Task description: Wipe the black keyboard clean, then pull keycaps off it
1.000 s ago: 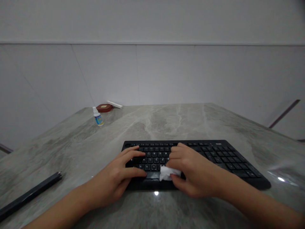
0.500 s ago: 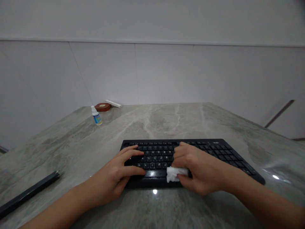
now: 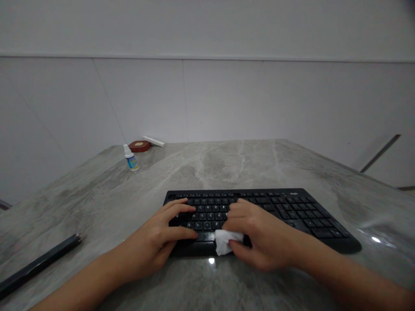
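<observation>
A black keyboard [image 3: 292, 211] lies on the grey marble table [image 3: 227, 164] in front of me. My left hand [image 3: 158, 237] rests flat on the keyboard's left end, fingers spread over the keys and thumb along the front edge. My right hand [image 3: 259, 233] grips a crumpled white tissue [image 3: 223, 241] and presses it onto the bottom row of keys near the middle, close to my left thumb.
A small white spray bottle with a blue label [image 3: 131, 158] stands at the far left of the table. Behind it sit a round reddish-brown case [image 3: 139, 145] and a flat white stick [image 3: 154, 141]. A long black bar [image 3: 35, 265] lies at the near left edge.
My right hand slid the tissue right along the keys, then back left towards my left thumb. My left hand stayed in place on the keyboard.
</observation>
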The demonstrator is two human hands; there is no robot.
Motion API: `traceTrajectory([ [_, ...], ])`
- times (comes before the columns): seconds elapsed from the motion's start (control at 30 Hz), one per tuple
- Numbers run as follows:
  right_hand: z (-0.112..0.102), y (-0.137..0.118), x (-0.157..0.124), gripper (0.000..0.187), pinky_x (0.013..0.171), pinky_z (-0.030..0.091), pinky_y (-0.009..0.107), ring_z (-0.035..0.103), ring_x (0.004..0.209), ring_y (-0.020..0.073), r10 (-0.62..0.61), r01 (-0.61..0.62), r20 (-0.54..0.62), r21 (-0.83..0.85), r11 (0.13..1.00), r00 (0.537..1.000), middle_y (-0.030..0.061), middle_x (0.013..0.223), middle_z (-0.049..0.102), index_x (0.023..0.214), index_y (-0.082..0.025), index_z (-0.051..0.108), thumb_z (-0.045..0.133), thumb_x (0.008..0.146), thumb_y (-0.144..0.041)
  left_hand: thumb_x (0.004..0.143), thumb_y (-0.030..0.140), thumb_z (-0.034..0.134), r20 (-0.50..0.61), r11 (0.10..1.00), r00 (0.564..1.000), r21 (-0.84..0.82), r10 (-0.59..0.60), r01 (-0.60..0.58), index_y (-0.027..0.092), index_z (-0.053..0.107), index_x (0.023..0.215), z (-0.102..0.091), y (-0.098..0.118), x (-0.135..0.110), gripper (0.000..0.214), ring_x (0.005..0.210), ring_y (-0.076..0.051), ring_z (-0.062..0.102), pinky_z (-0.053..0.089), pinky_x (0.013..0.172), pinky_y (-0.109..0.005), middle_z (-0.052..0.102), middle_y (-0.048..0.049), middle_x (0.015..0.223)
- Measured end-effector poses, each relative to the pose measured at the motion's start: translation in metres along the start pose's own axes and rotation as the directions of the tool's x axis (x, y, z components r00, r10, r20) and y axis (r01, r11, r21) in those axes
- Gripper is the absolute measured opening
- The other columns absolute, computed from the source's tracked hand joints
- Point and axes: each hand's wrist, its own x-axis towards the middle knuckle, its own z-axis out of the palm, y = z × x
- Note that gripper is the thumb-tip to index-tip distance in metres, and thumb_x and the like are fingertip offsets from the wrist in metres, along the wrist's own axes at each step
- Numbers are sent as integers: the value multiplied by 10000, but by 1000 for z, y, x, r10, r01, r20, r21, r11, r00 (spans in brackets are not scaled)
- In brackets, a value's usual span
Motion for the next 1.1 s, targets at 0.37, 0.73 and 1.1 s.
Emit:
traceTrajectory([
  [0.37, 38, -12, 19, 131, 786, 396, 381, 529, 808, 210, -21, -11, -227, -139, 990, 974, 63, 830, 632, 882, -155, 644, 522, 837, -143, 871, -7, 401, -21, 993, 995, -58, -101, 100, 241, 584, 1179, 3, 5, 1, 436, 1374, -258, 400, 401, 1129, -448, 372, -62, 1501],
  [0.73, 40, -15, 23, 128, 748, 371, 358, 513, 796, 197, -51, 3, -220, -216, 976, 974, 49, 840, 615, 869, -156, 635, 514, 850, -120, 885, 6, 392, -28, 994, 995, -60, -97, 96, 233, 562, 1183, 3, 6, 4, 412, 1366, -249, 406, 401, 1128, -437, 394, -73, 1476],
  [1.1, 1, 8, 4, 65, 729, 335, 329, 515, 687, 137, -18, 16, -26, -67, 998, 999, -9, 669, 561, 666, -158, 582, 587, 716, -116, 884, -31, 370, 17, 999, 1000, -29, -19, 20, 267, 595, 1198, 0, 5, -1, 487, 1402, -259, 329, 372, 1137, -466, 309, -48, 1511],
])
